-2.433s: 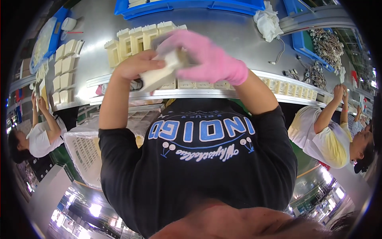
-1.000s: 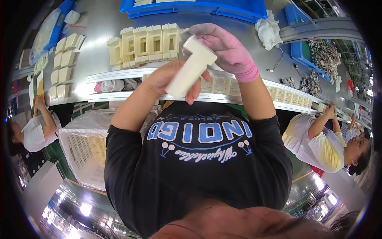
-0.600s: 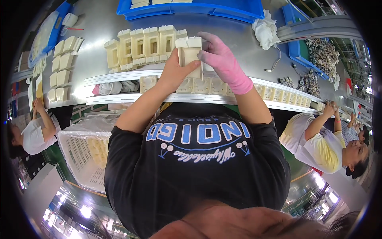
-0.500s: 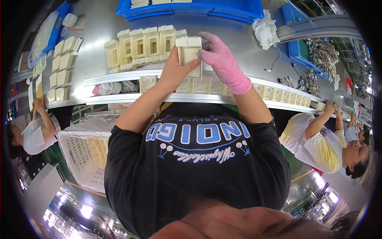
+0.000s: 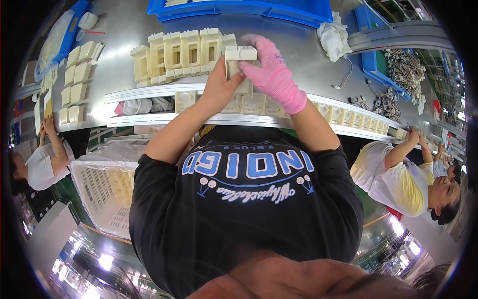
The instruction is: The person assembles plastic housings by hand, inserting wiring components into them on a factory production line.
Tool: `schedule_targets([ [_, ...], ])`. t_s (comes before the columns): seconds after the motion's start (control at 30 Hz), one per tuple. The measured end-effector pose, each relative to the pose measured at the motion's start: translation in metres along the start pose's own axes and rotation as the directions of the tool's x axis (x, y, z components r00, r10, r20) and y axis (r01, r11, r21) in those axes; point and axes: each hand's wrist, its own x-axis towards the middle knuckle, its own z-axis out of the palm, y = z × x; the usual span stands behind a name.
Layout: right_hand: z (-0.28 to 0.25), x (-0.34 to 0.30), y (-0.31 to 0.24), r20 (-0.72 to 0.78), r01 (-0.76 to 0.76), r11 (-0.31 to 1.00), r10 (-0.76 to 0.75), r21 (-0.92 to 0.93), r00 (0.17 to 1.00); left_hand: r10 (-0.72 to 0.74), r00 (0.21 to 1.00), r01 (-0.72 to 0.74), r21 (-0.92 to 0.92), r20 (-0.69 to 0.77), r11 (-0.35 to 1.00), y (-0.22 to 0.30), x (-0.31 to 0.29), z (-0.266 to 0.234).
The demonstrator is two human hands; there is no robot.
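Observation:
Between my two hands is a cream plastic housing, held up above the metal rails. My bare left hand grips its left side, the thumb lying across its front. My right hand, in a pink glove, is closed round the right side and upper edge, with its thumb on the front face. Just left of the held piece, a row of similar open cream housings stands on the metal table. Below my hands, more cream pieces lie in line in the channel between the rails. The housing's back is hidden.
A blue tray lies at the far edge. Stacked cream covers are at left, white crumpled plastic and bundled cables at right. A white crate stands lower left. Co-workers sit at both sides.
My right hand has shifted a little left and closed more fully over the housing. The housing has tipped slightly, showing more of its top edge.

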Motion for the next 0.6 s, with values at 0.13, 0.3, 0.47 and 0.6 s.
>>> schedule_targets([
  [0.13, -0.020, 0.006, -0.028, 0.032, 0.578, 0.765, -0.595, -0.286, 0.803, -0.211, 0.957, 0.220, -0.025, 0.201, 0.975, 0.028, 0.004, -0.033],
  [0.3, -0.018, -0.001, -0.059, 0.534, 0.349, 0.855, -0.513, 0.383, 0.672, -0.270, 0.625, 0.374, 0.022, 0.732, 0.927, -0.012, -0.003, -0.092],
  [0.47, 0.001, 0.006, -0.060, 0.531, 0.032, 0.999, -0.010, -0.032, 0.847, -0.175, 0.957, -0.038, 0.700, 0.230, 0.713, 0.034, -0.010, -0.100],
  [0.6, 0.030, 0.012, -0.051, 0.461, 0.099, 0.977, 0.000, -0.191, 0.887, -0.285, 0.954, 0.061, 0.879, 0.087, 0.472, 0.022, -0.032, -0.120],
])
